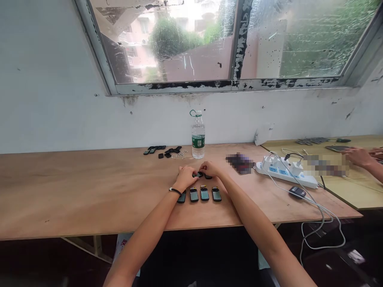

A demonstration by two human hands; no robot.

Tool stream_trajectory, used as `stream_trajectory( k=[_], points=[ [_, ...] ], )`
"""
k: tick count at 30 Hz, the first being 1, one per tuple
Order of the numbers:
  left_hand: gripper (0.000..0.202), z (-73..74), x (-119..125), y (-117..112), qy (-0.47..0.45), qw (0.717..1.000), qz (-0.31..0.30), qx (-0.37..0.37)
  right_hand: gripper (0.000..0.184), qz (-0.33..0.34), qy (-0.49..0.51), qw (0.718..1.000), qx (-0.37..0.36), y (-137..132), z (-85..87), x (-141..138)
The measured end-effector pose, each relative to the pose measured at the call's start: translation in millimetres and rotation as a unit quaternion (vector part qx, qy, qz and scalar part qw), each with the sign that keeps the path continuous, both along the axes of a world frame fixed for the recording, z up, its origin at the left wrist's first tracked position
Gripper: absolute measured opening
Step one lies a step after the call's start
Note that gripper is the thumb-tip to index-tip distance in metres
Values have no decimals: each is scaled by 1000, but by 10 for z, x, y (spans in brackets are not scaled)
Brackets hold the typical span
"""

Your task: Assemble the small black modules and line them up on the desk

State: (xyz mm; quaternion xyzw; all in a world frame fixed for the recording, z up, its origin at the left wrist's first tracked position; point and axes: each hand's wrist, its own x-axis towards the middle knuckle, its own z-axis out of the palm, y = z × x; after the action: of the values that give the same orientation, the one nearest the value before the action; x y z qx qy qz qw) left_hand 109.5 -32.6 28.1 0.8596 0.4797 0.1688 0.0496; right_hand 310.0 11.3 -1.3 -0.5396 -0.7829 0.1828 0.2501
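My left hand has its fingers curled on a small black device with a screen, low over the table. Beside it, my right hand is closed with the fingertips pinched together; what they hold is too small to tell. Another small black device shows just under my right palm. In a row nearer to me lie several like devices with grey screens, such as a left one, a middle one and a right one. Yellow tabs stick out at some tops. My left wrist partly covers the leftmost device.
Behind my hands stand a water bottle and a group of black parts with small metal bits. To the right are a white power strip, cables and a dark gadget. Another person's hand rests at the adjoining table.
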Motion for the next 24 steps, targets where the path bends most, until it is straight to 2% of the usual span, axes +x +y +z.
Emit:
stream_trajectory(
  k=[5,9,13,18,24],
  points=[
    [12,-14,-11,9,-20,1000,0,-16,13,-19,13,1000,13,-13,16,-53],
    [10,-8,-12,10,-19,1000,4,-14,20,-5,99,993,62,-61,52,-41],
    [11,-13,-11,16,-18,1000,8,-12,18,12,144,989,37,-103,60,-41],
    [10,-34,-10,24,-18,1000,5,-11,8,14,114,992,53,-115,40,-90],
    [12,-10,18,-30,-7,1000,5,-4,8,14,77,997,7,-156,36,-97]
  ],
)
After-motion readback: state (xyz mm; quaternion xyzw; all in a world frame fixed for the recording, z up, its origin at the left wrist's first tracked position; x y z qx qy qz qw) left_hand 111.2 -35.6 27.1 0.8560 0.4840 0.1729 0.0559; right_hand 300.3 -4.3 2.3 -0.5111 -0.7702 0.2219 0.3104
